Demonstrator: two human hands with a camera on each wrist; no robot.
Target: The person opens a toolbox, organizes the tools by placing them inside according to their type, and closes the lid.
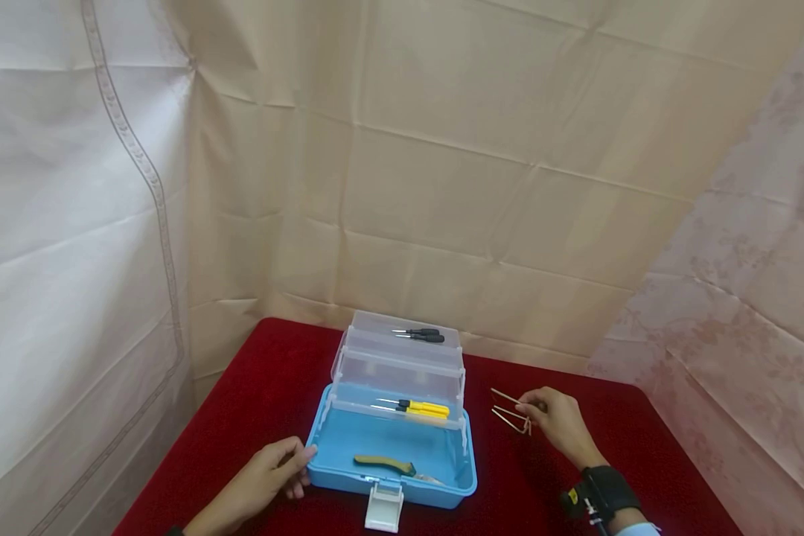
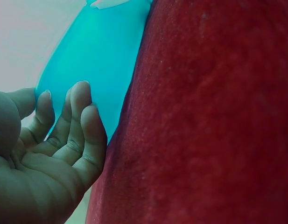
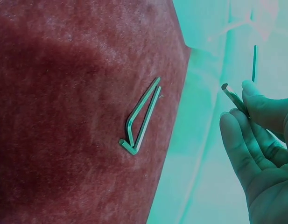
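My right hand (image 1: 559, 420) pinches an L-shaped hex key (image 3: 235, 99) between thumb and fingers, above the table at the right of the toolbox. Two more hex keys (image 3: 143, 116) lie together on the red cloth, just below that hand in the head view. At the left front corner of the blue toolbox (image 1: 355, 482), my left hand (image 1: 271, 473) holds the rim, thumb on top and fingers against the outer wall (image 2: 101, 51). The toolbox stands open, its clear trays (image 1: 402, 365) raised at the back. Cutting pliers (image 1: 383, 463) with a yellow-green handle lie in its base.
Two black-handled screwdrivers (image 1: 425, 338) lie in the top tray, and two yellow-and-black screwdrivers (image 1: 429, 409) in the lower one. A white latch (image 1: 384, 510) hangs down at the front. Red cloth (image 1: 616, 432) covers the table, with hanging sheets (image 1: 442, 186) behind and at both sides.
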